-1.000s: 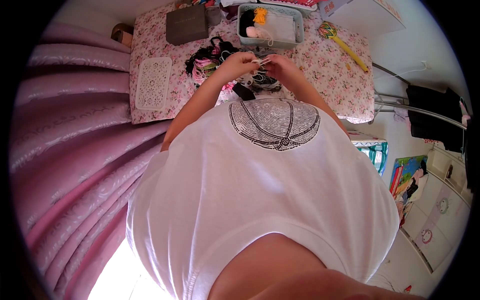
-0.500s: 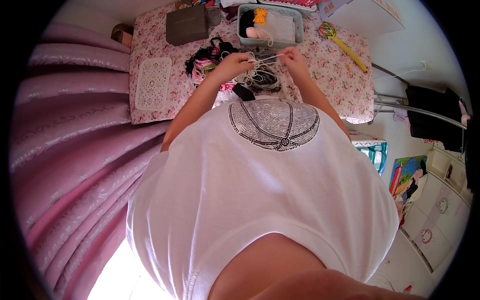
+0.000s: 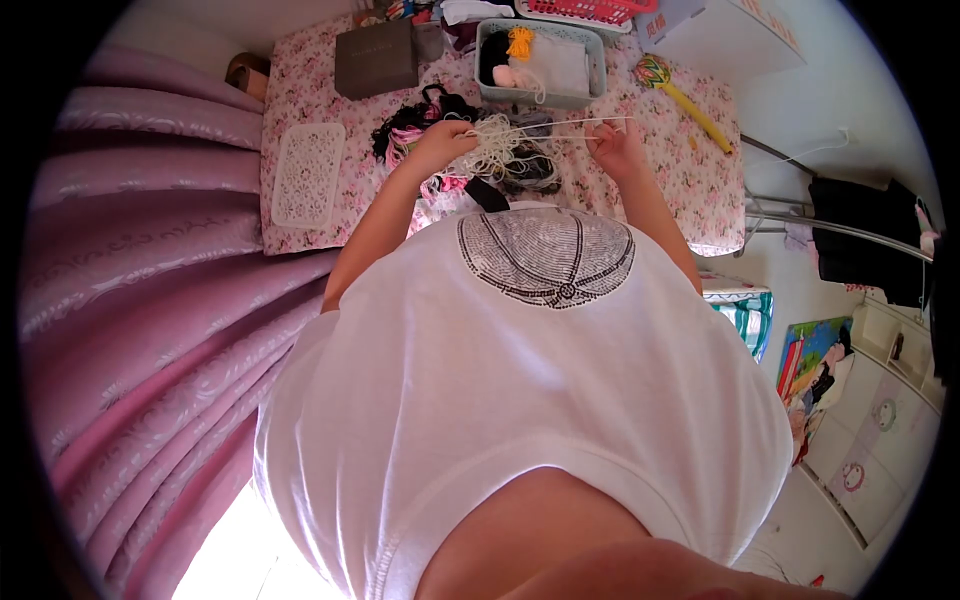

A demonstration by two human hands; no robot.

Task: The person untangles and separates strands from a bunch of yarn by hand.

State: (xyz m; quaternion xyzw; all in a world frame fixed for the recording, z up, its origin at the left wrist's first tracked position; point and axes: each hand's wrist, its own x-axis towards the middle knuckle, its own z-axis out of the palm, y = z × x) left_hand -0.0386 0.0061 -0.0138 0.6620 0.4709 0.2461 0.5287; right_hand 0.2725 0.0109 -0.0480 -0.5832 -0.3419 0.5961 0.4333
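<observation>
A loose tangle of white yarn (image 3: 503, 146) hangs over the flowered tabletop, with my left hand (image 3: 446, 143) closed on its left side. White strands stretch rightward from it to my right hand (image 3: 615, 148), whose bent fingers hold them taut. Beneath and to the left lies a heap of black and pink yarn (image 3: 405, 140), partly behind my left hand. Dark grey yarn (image 3: 535, 170) sits under the right part of the white tangle.
A pale basket (image 3: 598, 75) with black, yellow and pink yarn stands behind my hands. A dark box (image 3: 375, 62) and a white lattice tray (image 3: 307, 175) are to the left. A yellow-handled stick (image 3: 700, 118) lies right on the flowered tablecloth (image 3: 690, 190).
My right hand has moved right and down, drawing the white strands out longer. My left hand has shifted left and slightly down, and more of the white tangle shows between them.
</observation>
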